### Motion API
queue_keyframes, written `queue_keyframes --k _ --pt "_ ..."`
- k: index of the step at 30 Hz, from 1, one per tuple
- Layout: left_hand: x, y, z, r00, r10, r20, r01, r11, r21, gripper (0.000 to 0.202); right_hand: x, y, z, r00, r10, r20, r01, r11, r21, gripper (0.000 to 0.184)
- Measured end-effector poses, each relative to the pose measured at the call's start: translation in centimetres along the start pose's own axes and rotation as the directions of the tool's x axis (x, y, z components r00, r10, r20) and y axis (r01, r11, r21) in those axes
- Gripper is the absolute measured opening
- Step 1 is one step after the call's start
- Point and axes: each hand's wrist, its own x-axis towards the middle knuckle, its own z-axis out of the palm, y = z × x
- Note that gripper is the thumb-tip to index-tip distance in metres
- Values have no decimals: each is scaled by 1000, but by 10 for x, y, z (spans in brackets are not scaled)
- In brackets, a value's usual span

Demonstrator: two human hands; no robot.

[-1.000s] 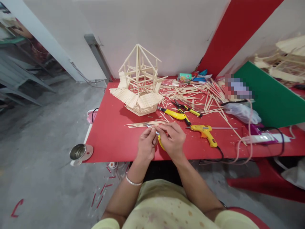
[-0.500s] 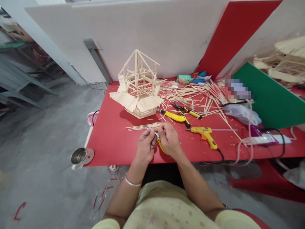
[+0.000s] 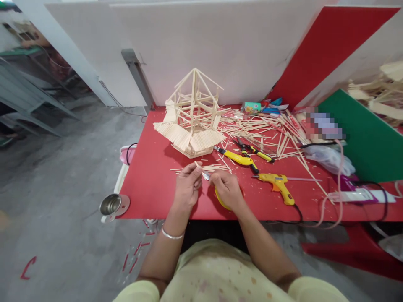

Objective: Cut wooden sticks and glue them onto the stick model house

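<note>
My left hand pinches a short thin wooden stick, whose tip stands up past the fingers. My right hand is closed around yellow-handled scissors; their metal blades point left toward my left hand, and much of the handle is hidden under the palm. Just beyond my hands stands a model pavilion frame built of wooden sticks, with slatted lower roof panels. Several loose sticks lie on the red table between the model and my hands.
A yellow folding saw, black-and-yellow pruning shears and a yellow glue gun with a cord lie to the right. Scattered sticks cover the back. A metal cup sits at the left front corner. A green board leans at right.
My hands have drawn apart, and the stick's end now shows above my left fingers. The scissors' blades are more visible. The view has shifted, so the table scene sits further right.
</note>
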Motion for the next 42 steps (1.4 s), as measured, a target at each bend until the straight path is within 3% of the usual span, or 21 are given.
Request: queue_keyframes --k 4,11,17,22,30,38,42 --pt "12 9 -3 999 38 -28 -38 999 -8 36 13 -14 9 997 -5 74 -5 990 142 24" --pt "26 20 -5 998 53 -44 -51 998 41 34 37 -25 26 999 43 25 -47 974 221 30" --pt "31 25 -8 998 69 0 -68 985 160 30 41 -25 28 998 18 -57 -10 990 142 29" --pt "30 31 -9 997 76 3 -76 990 123 22 39 -22 24 993 54 -102 -42 992 118 25" --pt "18 30 -16 996 -32 86 2 944 329 24 51 -22 21 982 115 -147 -94 985 142 27" --pt "16 28 -13 995 -29 96 0 959 285 26 46 -24 24 993 80 -90 -62 980 190 24" --pt "17 26 -14 999 -27 38 19 978 207 24 43 -23 21 990 80 -118 -59 983 172 23"
